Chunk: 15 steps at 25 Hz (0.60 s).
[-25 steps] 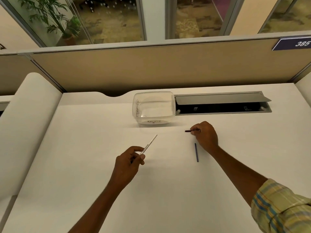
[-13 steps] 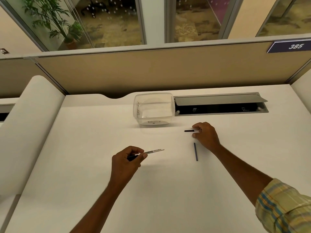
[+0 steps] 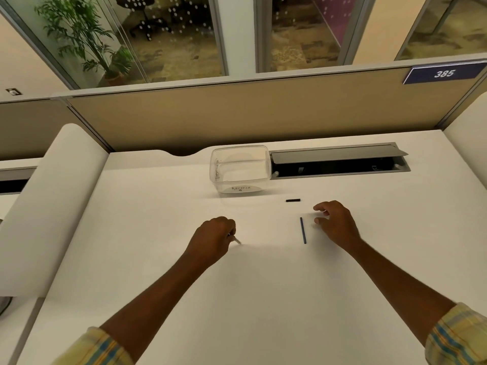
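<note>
The left hand [image 3: 214, 241] is closed in a fist, its grip curled round a pale pen barrel [image 3: 237, 241] of which only a short, blurred tip shows below the knuckles, low over the white table [image 3: 263, 299]. The right hand [image 3: 335, 222] has a loose, empty grip – fingers lightly bent and holding nothing – just right of a thin blue pen refill [image 3: 303, 230] that lies flat, pointing away from the person. A short black pen piece [image 3: 293, 200] lies crosswise a little beyond the refill, apart from both hands.

Behind these stands a clear plastic tub [image 3: 241, 168], touching the left end of a recessed cable tray [image 3: 340, 164] whose grey lid is raised. The table's back edge meets a beige partition [image 3: 237, 114]; a white paper roll [image 3: 52, 206] runs along its left edge. Bare tabletop spreads between the forearms and out to the right.

The tub's white label [image 3: 240, 188] reads "RECYCLE" in handwriting – and a dark blue sign [image 3: 444, 73] on the partition reads "385".
</note>
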Tool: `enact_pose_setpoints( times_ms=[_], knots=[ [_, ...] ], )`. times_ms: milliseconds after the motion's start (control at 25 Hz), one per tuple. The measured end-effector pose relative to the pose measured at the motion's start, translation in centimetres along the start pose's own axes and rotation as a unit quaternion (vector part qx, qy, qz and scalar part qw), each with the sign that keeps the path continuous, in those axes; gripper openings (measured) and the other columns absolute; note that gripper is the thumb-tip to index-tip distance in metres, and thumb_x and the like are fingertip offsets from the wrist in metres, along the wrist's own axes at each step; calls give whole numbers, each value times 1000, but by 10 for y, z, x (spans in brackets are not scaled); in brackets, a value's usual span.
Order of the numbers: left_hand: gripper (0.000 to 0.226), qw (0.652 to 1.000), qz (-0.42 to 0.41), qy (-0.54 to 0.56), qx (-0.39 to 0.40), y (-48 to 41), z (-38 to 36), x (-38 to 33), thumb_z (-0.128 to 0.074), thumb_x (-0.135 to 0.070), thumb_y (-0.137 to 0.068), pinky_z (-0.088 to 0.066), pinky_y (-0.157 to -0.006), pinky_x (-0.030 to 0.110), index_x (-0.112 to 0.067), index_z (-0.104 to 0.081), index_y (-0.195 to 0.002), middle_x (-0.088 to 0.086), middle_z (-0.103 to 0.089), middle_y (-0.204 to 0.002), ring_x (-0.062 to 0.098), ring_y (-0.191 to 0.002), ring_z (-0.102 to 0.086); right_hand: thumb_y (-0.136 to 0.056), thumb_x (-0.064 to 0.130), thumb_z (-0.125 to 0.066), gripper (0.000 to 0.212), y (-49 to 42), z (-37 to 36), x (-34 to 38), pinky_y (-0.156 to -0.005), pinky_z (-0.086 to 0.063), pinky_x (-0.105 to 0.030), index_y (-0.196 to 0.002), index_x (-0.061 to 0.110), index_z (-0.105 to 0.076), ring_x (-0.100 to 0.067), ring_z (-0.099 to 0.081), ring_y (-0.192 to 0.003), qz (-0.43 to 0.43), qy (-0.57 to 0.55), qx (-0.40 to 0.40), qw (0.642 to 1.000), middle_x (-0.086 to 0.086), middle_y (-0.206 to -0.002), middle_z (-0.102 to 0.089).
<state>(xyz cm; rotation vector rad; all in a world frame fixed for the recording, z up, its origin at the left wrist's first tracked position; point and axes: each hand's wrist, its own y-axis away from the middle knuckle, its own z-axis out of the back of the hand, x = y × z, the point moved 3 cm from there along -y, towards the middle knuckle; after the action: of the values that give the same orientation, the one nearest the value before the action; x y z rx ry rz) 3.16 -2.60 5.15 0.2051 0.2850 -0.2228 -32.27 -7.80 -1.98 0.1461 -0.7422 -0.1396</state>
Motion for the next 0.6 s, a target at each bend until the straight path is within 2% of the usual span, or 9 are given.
enact_pose_setpoints(
  times_ms=[160,360,600],
  knots=[
    [4,998,-24,-50,43,-8,-2,-11,-66,-20,-96,-54,-71,38,-17,-66,-95,1,-68,-98,27,-87,-65,-91,1,-80,30,12,1,-3,-97,-57,-44,-119,10,-76,-28,-68,-108,6,-9,-10,1000,-11,-124,-70],
    [4,999,-36,-29,13,-8,11,-18,-68,-22,-95,-52,-70,37,-18,-67,-95,0,-67,-96,25,-87,-64,-90,1,-81,29,17,-4,4,-96,-57,-42,-117,13,-77,-27,-68,-108,11,-21,-12,1000,-8,-123,-70],
    [5,998,-55,-29,-9,-5,22,-28,-70,-23,-93,-52,-66,37,-20,-66,-92,-2,-66,-92,24,-80,-63,-90,1,-82,30,21,-18,19,-88,-52,-31,-115,16,-77,-21,-66,-103,22,-33,-3,999,-4,-121,-70]
  ],
)
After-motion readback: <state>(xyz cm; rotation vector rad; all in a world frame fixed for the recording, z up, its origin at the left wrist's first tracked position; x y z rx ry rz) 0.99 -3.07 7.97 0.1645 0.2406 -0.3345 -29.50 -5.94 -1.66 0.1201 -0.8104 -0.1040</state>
